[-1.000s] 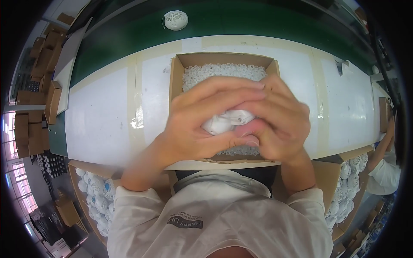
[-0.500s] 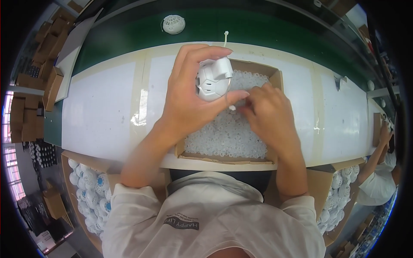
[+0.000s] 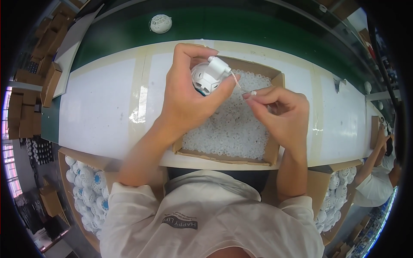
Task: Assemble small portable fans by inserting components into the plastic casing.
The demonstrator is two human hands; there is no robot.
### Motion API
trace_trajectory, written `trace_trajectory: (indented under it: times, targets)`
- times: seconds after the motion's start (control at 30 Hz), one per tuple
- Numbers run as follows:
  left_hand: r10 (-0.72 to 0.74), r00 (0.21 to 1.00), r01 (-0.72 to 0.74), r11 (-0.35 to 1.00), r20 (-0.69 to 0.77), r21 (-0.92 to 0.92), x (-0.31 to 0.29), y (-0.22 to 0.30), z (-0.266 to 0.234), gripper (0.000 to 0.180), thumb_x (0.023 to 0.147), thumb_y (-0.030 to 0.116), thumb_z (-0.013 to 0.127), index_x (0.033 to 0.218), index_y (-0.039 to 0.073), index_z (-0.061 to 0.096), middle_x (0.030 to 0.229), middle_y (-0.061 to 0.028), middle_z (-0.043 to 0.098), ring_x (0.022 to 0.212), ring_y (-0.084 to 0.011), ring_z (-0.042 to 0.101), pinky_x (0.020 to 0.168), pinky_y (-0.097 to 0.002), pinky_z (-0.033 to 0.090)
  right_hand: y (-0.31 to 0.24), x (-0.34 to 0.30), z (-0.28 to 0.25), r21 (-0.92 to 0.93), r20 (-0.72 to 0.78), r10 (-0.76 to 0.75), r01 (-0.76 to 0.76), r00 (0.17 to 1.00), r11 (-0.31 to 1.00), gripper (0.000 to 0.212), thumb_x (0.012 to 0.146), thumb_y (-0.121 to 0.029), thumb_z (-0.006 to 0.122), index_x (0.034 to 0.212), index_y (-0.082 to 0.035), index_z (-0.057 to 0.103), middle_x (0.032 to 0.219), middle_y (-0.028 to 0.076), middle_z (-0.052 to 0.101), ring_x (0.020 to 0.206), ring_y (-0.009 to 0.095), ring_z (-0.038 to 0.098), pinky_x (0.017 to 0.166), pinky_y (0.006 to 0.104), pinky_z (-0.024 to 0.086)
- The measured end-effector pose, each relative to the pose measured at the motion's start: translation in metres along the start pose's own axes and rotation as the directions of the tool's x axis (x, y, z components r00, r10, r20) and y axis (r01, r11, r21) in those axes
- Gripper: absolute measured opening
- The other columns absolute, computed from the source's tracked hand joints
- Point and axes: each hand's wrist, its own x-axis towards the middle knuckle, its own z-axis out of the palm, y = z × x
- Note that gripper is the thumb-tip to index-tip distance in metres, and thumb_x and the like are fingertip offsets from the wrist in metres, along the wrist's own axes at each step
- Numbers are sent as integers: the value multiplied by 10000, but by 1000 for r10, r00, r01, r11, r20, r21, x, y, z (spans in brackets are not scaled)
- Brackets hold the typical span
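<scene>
My left hand (image 3: 187, 88) wraps round a white ball-shaped plastic housing (image 3: 205, 82) with slots. A short cylinder on the housing faces up, and a thin pale cord (image 3: 235, 79) runs out of it past my left thumb. To the right, my right hand (image 3: 282, 109) pinches the cord near its end, where a small white tip (image 3: 253, 93) shows at the fingertips. Both hands are over an open cardboard box (image 3: 275, 129) of small clear plastic rings (image 3: 223, 133).
A white openwork ball (image 3: 161, 24) sits on the green surface beyond the white tabletop (image 3: 103, 107). Cartons of white balls stand at the lower left (image 3: 88, 193) and lower right (image 3: 337, 198). Another person (image 3: 378, 172) is at the far right.
My left hand has tilted the housing so its cylinder now points right and down. My right hand has moved right and drawn the cord out, its fingertips now in view.
</scene>
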Motion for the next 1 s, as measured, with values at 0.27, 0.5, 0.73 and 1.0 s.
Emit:
trace_trajectory:
  times: [0.27,0.5,0.73,1.0]
  targets:
    - [259,966,-241,924,-21,298,1,-8,-1,480,750,77,838,1115,47,528,1003,-134,570,883,-244,616,742,-342,514,-10,-4,4,196,-121,26,-2,992,981,207,869,65,723,1070,76,674,980,153,754,765,91,667,667,191,514]
    - [280,960,-259,912,-22,318,-1,-7,2,490,734,65,839,1112,51,527,1008,-136,556,877,-278,601,765,-351,506,-12,-4,8,94,-85,90,-82,992,992,199,870,48,721,1067,46,697,984,130,749,781,102,647,661,201,480]
    - [181,971,-212,956,159,202,-8,-4,4,517,708,77,861,1101,50,526,1045,-147,563,961,-309,599,824,-363,503,-3,0,10,-108,-148,-115,100,982,989,196,812,75,745,1000,22,735,959,97,712,853,152,594,714,266,434]
    - [5,923,-103,967,385,234,-11,9,2,719,668,296,932,1223,75,532,1081,-134,632,930,-301,646,804,-385,537,2,1,9,3,-109,-222,223,969,975,167,810,117,729,964,53,727,960,122,710,844,160,607,721,269,464]
